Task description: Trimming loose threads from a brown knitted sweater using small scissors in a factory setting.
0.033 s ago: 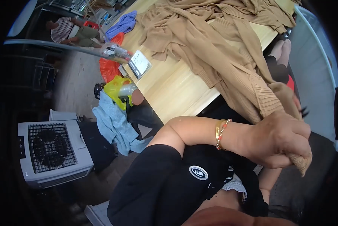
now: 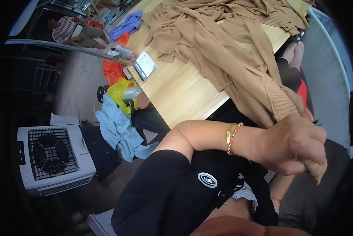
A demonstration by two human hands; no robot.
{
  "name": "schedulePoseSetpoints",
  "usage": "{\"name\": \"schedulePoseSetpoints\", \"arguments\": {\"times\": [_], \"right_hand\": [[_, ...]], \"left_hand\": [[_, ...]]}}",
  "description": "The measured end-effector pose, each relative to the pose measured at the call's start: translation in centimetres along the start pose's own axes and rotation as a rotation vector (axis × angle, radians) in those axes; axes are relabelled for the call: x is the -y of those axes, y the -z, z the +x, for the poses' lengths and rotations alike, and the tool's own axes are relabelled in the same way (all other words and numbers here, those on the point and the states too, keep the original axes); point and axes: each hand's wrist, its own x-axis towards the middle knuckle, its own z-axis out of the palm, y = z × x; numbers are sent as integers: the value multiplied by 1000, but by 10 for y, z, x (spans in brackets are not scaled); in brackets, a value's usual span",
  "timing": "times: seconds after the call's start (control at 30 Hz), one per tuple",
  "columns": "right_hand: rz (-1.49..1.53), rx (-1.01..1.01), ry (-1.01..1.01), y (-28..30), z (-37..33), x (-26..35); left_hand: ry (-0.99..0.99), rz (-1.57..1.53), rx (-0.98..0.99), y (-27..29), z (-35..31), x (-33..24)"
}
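The tan knit cloth is heaped across the far part of the worktop, and one long length is draped over the near edge to the left hand. For this hold to be done well, the ribbed band is best gathered evenly and only lightly tensioned – loose knit would probably be stretched out of shape by a hard pull. The hanging length should also be kept free of the worktop's corner, where it could be snagged. The left hand is closed in a fist round the cloth, a tip of it left poking out below; the forearm is laid across the body, elbow bent. Only part of the right forearm is seen – whether anything is held by the right hand cannot be told.
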Motion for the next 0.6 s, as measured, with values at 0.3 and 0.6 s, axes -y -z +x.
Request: {"name": "schedulePoseSetpoints", "arguments": {"times": [0.3,0.6], "right_hand": [[-440,-242,207,-67,-88,-17],[-1780,-567,1461,-117,-214,103]], "left_hand": [[54,92,108,44,-17,36],[164,429,257,64,-91,22]]}}
